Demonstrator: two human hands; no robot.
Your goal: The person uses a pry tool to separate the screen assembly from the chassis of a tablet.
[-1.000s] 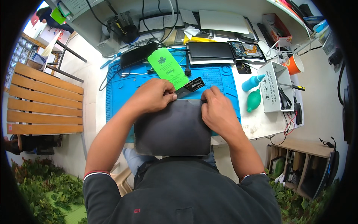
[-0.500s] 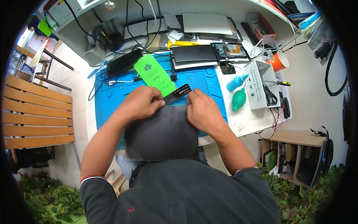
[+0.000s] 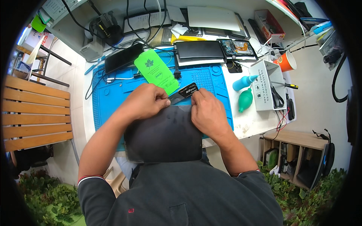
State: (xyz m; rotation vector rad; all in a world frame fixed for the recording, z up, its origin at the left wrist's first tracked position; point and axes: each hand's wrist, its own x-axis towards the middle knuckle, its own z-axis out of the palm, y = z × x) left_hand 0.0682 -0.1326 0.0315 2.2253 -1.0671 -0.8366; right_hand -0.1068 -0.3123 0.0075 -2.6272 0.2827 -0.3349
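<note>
A dark, flat tablet-like panel [image 3: 164, 135] leans between the desk's front edge and my body, with smudges on its surface. My left hand [image 3: 148, 101] is closed at its upper left edge, thumb and forefinger pinched over one end of a thin metal pry tool [image 3: 177, 98]. The tool's other end, with a black label, lies beside the fingertips of my right hand [image 3: 208, 113]. That hand is closed at the panel's upper right corner; what its fingers pinch is hidden. Just behind the left hand lies a bright green card [image 3: 154, 69] with a leaf print.
Under the hands is a blue repair mat [image 3: 107, 100]. Behind it are a black phone [image 3: 124, 58], a black slab [image 3: 199, 51] and an opened device [image 3: 239, 47]. To the right stand a blue bottle [image 3: 243, 83], a green air blower [image 3: 245, 100], a white box [image 3: 264, 84] and an orange cup [image 3: 285, 61].
The view has shifted slightly. My hands keep nearly the same pinched pose at the panel's upper edge, and slightly more of the metal strip shows beside the left thumb.
</note>
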